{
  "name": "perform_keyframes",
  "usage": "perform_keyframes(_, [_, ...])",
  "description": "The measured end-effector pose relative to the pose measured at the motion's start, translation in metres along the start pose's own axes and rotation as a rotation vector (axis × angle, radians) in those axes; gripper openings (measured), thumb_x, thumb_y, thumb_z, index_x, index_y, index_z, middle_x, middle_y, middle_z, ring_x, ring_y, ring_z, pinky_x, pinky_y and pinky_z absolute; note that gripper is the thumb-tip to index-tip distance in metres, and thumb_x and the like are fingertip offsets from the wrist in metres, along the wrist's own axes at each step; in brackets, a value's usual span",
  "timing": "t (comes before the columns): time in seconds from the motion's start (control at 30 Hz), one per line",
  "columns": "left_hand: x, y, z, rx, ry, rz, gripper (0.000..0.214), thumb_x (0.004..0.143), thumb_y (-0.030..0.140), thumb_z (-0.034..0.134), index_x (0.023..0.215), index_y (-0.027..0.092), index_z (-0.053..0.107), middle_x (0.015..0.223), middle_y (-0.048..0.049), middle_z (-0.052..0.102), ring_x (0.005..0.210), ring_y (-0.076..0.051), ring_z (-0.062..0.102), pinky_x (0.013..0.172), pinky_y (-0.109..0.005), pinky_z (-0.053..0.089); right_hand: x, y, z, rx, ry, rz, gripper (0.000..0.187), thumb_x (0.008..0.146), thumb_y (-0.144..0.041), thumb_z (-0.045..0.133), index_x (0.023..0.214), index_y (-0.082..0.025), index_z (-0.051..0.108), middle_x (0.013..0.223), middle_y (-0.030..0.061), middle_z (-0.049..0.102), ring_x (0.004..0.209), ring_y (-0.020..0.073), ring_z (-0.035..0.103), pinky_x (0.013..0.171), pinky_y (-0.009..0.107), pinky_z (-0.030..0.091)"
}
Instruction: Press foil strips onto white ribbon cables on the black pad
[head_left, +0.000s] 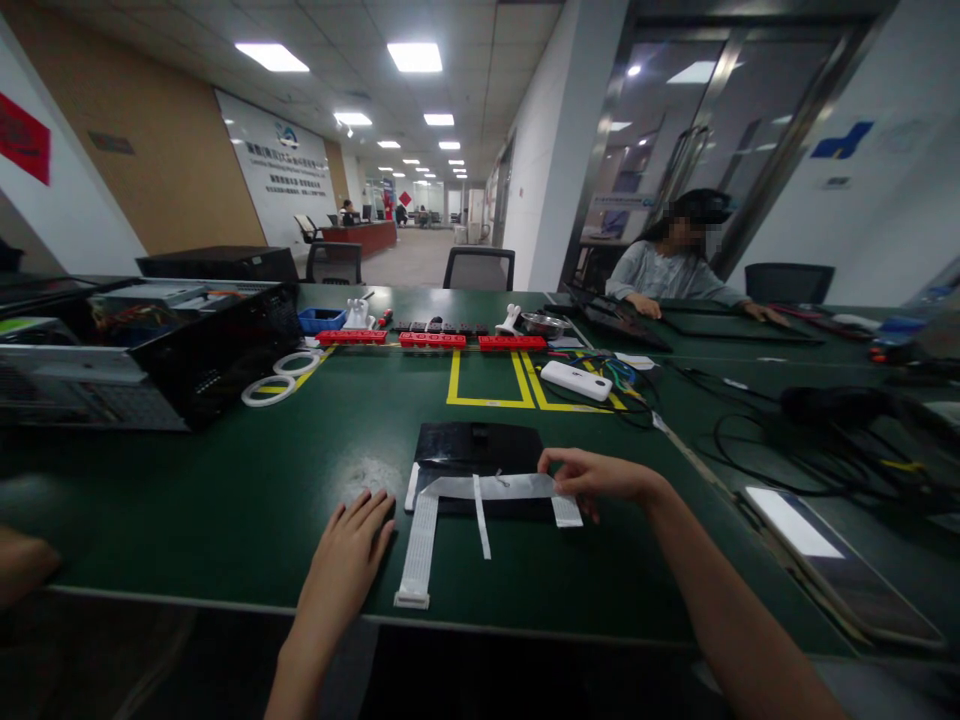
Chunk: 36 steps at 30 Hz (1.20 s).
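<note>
A white flat ribbon cable [517, 487] lies folded across a black glossy panel [480, 440] with a small raised block. Its long left leg runs down onto the table, ending in a connector [412, 600]. A thin white strip [482, 520] hangs from its middle. My right hand [581, 480] pinches the cable at its right corner, thumb and index finger together, above a short cable end [568, 511]. Flat on the green table rests my left hand [352, 550], fingers stretched out, beside the cable's left leg and apart from it.
An opened computer case [157, 350] stands at left, with white rings [270, 390] beside it. Red racks [433, 340] line the back. A white power bank-like device [576, 381], wires and a phone [840, 560] lie right. A co-worker [679, 260] sits opposite; another person's hand [26, 555] shows far left.
</note>
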<state>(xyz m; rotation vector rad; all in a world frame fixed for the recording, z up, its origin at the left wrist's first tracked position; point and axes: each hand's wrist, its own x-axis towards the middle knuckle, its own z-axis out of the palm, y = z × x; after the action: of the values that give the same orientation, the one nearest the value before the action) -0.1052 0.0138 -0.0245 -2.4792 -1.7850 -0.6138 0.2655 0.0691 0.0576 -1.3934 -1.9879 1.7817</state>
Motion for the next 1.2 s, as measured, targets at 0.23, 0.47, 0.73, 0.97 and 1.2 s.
perform_keyframes(0.23, [-0.001,0.0,0.001,-0.001,0.03,0.014,0.034,0.091,0.029,0.04,0.12,0.021,0.057,0.127,-0.0073,0.058,0.124,-0.024,0.046,0.103,-0.047,0.033,-0.008,-0.017,-0.006,0.118,0.191,-0.265,0.039,0.077,-0.041,0.063,0.102,-0.02,0.042,0.069,-0.0044,0.052,0.049,0.0078,0.05,0.042,0.019,0.044])
perform_keyframes(0.47, [-0.001,0.001,0.0,-0.006,0.02,0.008,0.036,0.091,0.031,0.039,0.122,0.02,0.055,0.128,-0.007,0.057,0.124,-0.023,0.045,0.103,-0.046,0.033,-0.009,-0.006,-0.043,0.41,0.891,-0.469,0.052,0.065,-0.04,0.07,0.103,-0.027,0.036,0.071,-0.006,0.048,0.051,0.009,0.048,0.042,0.019,0.04])
perform_keyframes(0.73, [-0.001,0.0,-0.001,-0.02,0.019,0.002,0.035,0.091,0.031,0.039,0.121,0.022,0.056,0.128,-0.0062,0.057,0.124,-0.023,0.046,0.103,-0.047,0.033,-0.01,0.058,-0.086,0.61,1.294,-0.149,0.04,0.064,-0.032,0.061,0.089,-0.027,0.03,0.075,-0.0038,0.048,0.052,0.0104,0.05,0.047,0.024,0.042])
perform_keyframes(0.97, [-0.001,0.0,-0.001,-0.018,0.012,0.004,0.036,0.092,0.032,0.038,0.122,0.022,0.055,0.128,-0.006,0.057,0.125,-0.023,0.045,0.104,-0.047,0.032,-0.01,0.077,-0.091,0.677,1.312,-0.046,0.035,0.069,-0.024,0.059,0.089,-0.027,0.03,0.076,-0.0011,0.051,0.055,0.013,0.053,0.049,0.027,0.044])
perform_keyframes(1.2, [-0.001,0.0,-0.001,-0.018,0.013,0.002,0.036,0.092,0.032,0.039,0.122,0.022,0.056,0.129,-0.0062,0.057,0.125,-0.023,0.045,0.104,-0.046,0.032,-0.01,0.073,-0.088,0.693,1.317,-0.072,0.033,0.073,-0.018,0.054,0.094,-0.029,0.031,0.074,-0.003,0.05,0.052,0.0102,0.052,0.047,0.024,0.045])
